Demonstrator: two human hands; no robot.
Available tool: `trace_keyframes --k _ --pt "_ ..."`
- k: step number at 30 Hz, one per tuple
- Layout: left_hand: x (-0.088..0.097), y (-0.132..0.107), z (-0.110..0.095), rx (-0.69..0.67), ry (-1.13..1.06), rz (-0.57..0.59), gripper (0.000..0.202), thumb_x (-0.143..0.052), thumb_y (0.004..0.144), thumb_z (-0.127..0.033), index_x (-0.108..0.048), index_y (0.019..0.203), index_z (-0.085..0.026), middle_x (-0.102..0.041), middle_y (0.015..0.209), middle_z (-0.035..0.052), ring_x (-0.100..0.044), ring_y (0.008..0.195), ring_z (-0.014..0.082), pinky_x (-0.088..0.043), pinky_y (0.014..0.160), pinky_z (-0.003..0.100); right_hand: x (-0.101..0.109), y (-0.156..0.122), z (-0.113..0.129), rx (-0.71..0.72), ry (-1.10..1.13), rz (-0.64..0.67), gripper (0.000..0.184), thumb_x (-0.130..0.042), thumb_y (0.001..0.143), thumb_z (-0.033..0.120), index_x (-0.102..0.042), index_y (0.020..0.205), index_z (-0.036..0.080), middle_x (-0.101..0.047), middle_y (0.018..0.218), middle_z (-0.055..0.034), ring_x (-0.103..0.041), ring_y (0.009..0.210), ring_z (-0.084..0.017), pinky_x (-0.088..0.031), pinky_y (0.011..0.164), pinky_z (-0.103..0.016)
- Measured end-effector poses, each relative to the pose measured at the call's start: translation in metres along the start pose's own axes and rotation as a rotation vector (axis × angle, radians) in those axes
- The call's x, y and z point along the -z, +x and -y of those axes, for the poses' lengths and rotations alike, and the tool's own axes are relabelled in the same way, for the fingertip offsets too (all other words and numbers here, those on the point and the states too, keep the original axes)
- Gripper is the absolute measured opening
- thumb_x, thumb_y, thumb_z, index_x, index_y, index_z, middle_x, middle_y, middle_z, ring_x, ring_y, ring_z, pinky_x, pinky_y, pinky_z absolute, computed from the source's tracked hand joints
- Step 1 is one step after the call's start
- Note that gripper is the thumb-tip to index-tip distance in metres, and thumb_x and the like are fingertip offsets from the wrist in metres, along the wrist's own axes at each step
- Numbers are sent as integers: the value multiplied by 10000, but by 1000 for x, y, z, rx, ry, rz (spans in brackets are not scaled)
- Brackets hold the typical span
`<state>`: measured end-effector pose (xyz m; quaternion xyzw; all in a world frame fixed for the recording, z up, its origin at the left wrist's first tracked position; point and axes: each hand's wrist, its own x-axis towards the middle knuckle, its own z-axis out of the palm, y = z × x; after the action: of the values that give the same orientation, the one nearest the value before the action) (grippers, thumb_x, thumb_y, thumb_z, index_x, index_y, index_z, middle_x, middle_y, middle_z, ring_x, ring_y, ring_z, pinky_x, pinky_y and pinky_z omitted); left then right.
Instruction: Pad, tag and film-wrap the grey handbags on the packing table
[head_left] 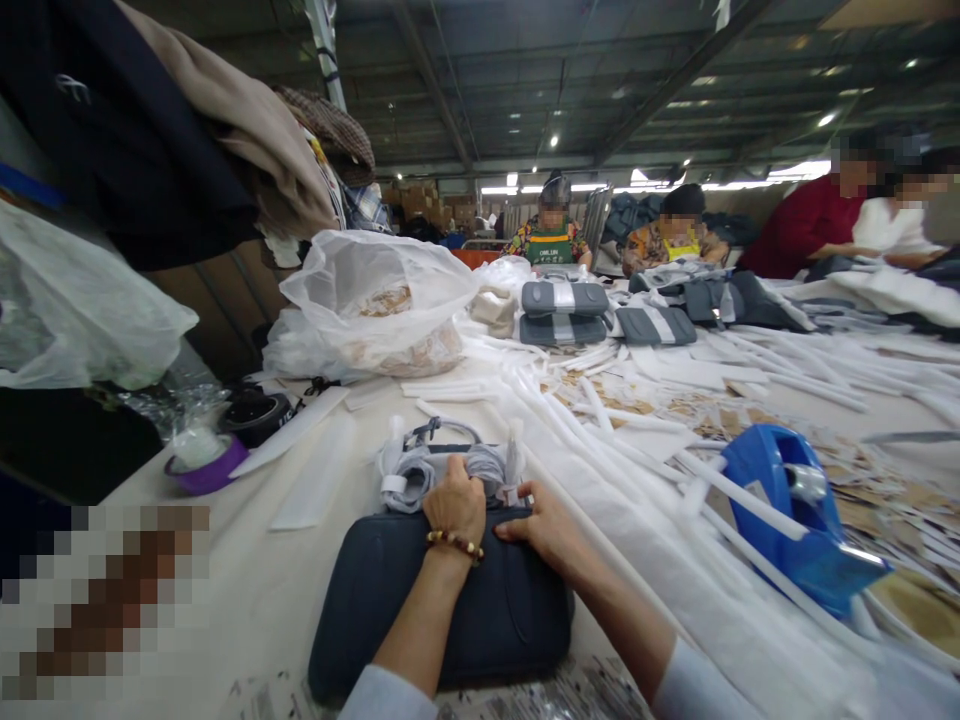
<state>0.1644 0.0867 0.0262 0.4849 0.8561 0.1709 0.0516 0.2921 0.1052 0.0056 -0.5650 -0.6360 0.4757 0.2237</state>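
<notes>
A dark blue-grey bag (360, 600) lies flat on the table in front of me. Coiled grey straps (411, 482) and a handle wrapped in clear plastic sit at its far edge. My left hand (454, 505), with a beaded bracelet on the wrist, is closed at the right-hand strap coil (486, 464); its fingertips are partly hidden by the back of the hand. To its right, my right hand (547, 528) grips the bag's far edge, thumb on top and fingers beyond, close to a small white tag.
A blue tape dispenser (787, 510) stands right among white foam strips. At left are a purple tape roll (201, 470) and a black roll (257, 412). A large plastic sack (382, 300) and stacked grey bags (562, 328) lie farther back. Several co-workers are across the table.
</notes>
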Motion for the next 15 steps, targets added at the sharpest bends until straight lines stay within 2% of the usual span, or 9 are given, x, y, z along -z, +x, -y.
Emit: trace_keyframes --k 5,7,9,11,12,15 --pt "0 -4 3 -85 45 60 219 -404 851 -176 -577 975 -126 -684 818 133 -668 775 284 -454 626 338 -3 -2 8 -21 -111 -46 344 -708 561 229 -521 850 230 -568 689 5 -561 780 -254 -320 635 -307" --pt "5 -7 7 -157 60 56 255 -400 870 -173 -560 1056 -106 -665 975 146 -647 893 258 -475 715 330 -3 -3 9 -25 -131 -48 344 -696 580 252 -524 876 223 -564 698 2 -559 771 -251 -317 623 -302" --pt "11 -4 10 -242 84 36 353 -364 873 -87 -485 1204 -100 -577 1201 140 -544 1117 201 -432 892 287 -3 -3 8 -21 -139 -50 356 -688 586 265 -529 899 212 -560 706 3 -559 766 -246 -319 615 -294" --pt "18 7 10 -305 121 34 441 -334 858 -3 -433 1273 -115 -506 1301 111 -427 1236 149 -336 1014 251 -3 -4 7 -15 -141 -52 372 -682 586 270 -539 922 203 -563 723 3 -560 767 -241 -325 614 -287" --pt "20 16 10 -321 144 49 426 -335 860 5 -462 1249 -116 -518 1283 107 -422 1236 148 -321 1033 258 -3 -4 7 -12 -143 -53 378 -680 587 273 -545 933 199 -568 736 0 -561 770 -238 -329 615 -283" --pt "20 47 6 -330 225 153 224 -435 909 -139 -574 1084 -124 -598 1127 94 -543 1080 192 -422 955 371 -2 -5 5 -4 -135 -38 365 -660 608 285 -563 947 189 -593 752 -6 -572 770 -229 -346 617 -275"
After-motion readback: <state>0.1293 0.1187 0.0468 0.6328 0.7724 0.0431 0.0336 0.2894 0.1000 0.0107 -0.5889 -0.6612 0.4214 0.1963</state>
